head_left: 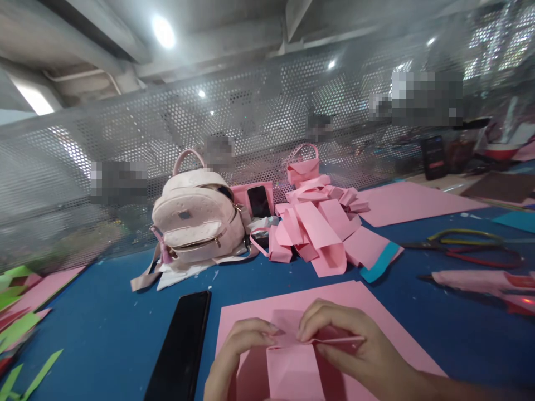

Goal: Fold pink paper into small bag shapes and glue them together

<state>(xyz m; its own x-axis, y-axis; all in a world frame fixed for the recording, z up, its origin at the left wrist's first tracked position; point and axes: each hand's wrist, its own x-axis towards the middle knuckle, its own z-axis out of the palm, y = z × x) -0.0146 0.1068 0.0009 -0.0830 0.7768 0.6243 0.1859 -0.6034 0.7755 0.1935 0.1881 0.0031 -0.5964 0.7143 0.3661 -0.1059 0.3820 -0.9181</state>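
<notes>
A small folded pink paper piece (295,370), box-like in shape, is held low in the middle of the head view. My right hand (355,340) is closed on its far right edge, with a thin flap pinched between thumb and fingers. My left hand (240,351) curls round the left side, its fingertips at the top edge and its thumb out of sight. Under both hands lies a large flat pink sheet (246,312).
A black phone (179,351) lies left of the sheet. Behind are a pale backpack (196,217) and a heap of folded pink paper pieces (317,223). To the right are scissors (463,242) and a pink glue gun (476,281). Green paper strips (42,373) lie at far left.
</notes>
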